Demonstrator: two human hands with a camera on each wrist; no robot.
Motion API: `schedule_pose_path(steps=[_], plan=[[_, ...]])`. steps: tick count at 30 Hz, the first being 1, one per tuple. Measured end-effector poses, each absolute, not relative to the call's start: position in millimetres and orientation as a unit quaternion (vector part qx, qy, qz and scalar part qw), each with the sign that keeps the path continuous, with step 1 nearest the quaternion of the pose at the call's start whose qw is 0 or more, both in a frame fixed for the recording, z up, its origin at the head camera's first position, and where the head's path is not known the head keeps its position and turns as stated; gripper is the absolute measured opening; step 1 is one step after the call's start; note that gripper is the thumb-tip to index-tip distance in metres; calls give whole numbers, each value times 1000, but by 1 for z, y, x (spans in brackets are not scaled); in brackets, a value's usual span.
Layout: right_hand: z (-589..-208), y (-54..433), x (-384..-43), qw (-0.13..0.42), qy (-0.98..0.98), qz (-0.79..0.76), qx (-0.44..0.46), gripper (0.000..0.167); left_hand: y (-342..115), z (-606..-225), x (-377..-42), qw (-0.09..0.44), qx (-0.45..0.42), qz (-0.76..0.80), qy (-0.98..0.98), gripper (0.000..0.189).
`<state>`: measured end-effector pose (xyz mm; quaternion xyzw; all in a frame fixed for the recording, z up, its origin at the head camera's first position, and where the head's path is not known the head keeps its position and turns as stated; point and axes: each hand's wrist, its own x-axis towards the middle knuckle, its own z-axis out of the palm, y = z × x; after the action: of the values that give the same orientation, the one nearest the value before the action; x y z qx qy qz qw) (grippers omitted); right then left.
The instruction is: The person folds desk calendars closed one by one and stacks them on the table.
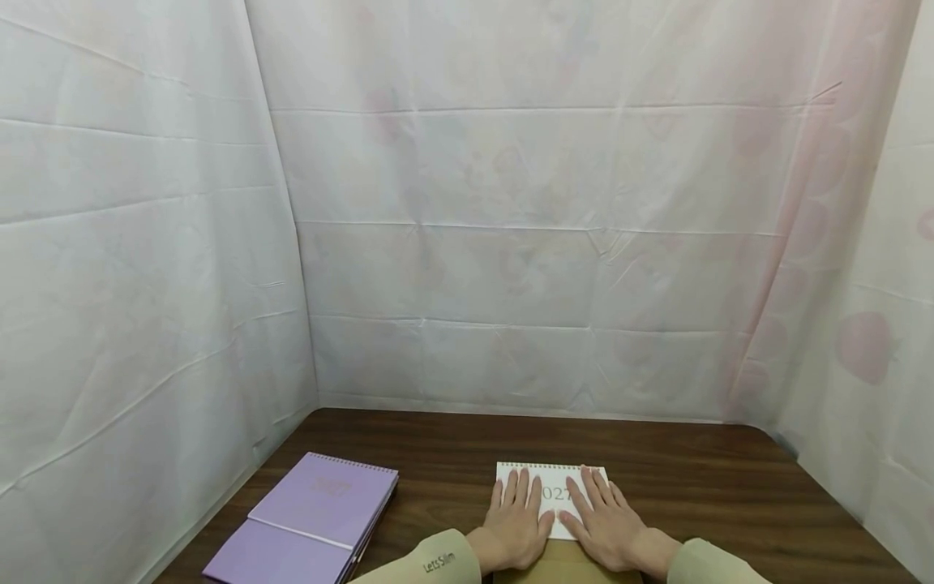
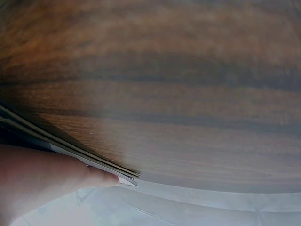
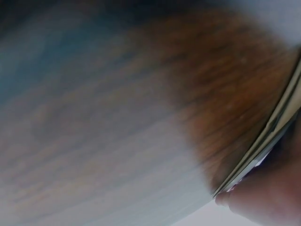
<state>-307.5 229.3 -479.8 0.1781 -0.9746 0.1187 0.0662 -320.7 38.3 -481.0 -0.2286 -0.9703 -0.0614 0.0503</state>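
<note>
A white spiral-bound desk calendar lies on the dark wooden table, printed with a year that reads 027 between the hands. My left hand rests palm down on its left side, fingers straight and pointing away from me. On the right side my right hand lies flat in the same way, its thumb near the left thumb. Both hands cover part of the page. A tan board shows below the white page, between the wrists. In both wrist views the calendar's layered edge runs along beside the fingers.
To the left lies a purple spiral-bound notebook with a pale elastic band across its cover. The brown wooden table extends to a white curtain at the back, with more curtain on both sides.
</note>
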Motion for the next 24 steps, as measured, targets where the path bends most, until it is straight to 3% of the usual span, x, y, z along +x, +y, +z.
schedule_pose_path(steps=[24], plan=[[-484, 232, -313, 64, -977, 106, 174, 79, 40, -475, -316, 51, -231, -57, -970, 63]])
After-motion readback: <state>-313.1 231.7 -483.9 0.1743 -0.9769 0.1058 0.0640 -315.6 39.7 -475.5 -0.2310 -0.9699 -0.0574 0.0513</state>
